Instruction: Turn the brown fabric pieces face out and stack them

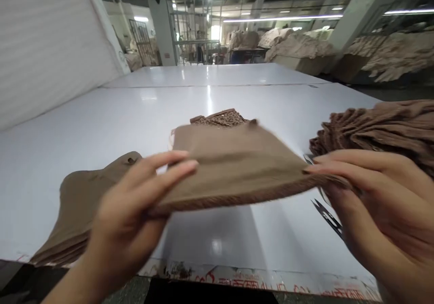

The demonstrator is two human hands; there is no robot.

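A brown fabric piece [233,159] is stretched between my two hands above the table, its thick fuzzy edge facing me. My left hand [132,204] pinches its left end, slightly blurred, with thumb and fingers on either side. At the right corner, my right hand [376,200] grips the cloth between thumb and fingers. Behind the piece lies some leopard-print fabric [222,118], partly covered by it. Thread snips [327,218] rest on the table beside my right hand, partly hidden by it. Left of my left hand sits a stack of brown fabric pieces [84,191].
A heap of darker brown fabric [383,127] lies at the right of the white table [162,109]. White sheeting [54,46] rises on the left. Large piles of pale cloth [298,46] stand beyond the table, near pillars and a metal mesh cage.
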